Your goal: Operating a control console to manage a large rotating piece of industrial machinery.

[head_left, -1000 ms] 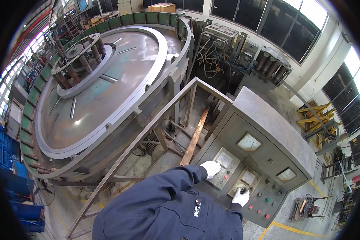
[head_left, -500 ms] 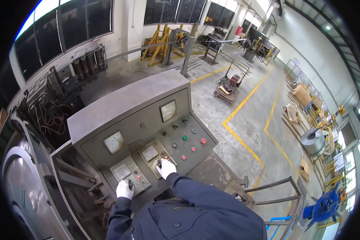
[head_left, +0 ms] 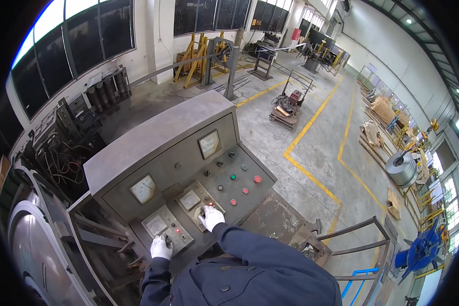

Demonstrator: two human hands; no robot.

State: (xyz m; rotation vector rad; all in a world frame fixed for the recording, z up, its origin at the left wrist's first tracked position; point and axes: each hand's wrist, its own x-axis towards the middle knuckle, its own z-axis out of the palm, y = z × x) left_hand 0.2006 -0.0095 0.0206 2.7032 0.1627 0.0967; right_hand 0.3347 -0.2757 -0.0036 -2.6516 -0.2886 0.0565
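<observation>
My left hand (head_left: 161, 247), in a white glove, has its fingers closed round a dark control knob (head_left: 169, 238) at the lower corner of the left control module (head_left: 181, 228). That module carries a small meter (head_left: 155, 225) and a lit red lamp (head_left: 178, 231). My right hand (head_left: 212, 218), gloved too, grips the dial knob (head_left: 201, 211) of the neighbouring module, mostly covering it. Above that hand sit a small meter (head_left: 190, 200) and another red light (head_left: 210, 204). Both modules lie on the sloping face of a grey control console (head_left: 158, 135).
Two larger gauges, a left one (head_left: 143, 189) and a right one (head_left: 209, 145), face me on the console. Red buttons (head_left: 257, 179) and a green button (head_left: 233, 177) lie to the right. A metal railing (head_left: 354, 232) stands at right; a red machine on a cart (head_left: 289, 105) is beyond.
The view has shifted slightly, so the surroundings appear moved a little. Both hands stay at their knobs; the left hand's wrist looks slightly turned.
</observation>
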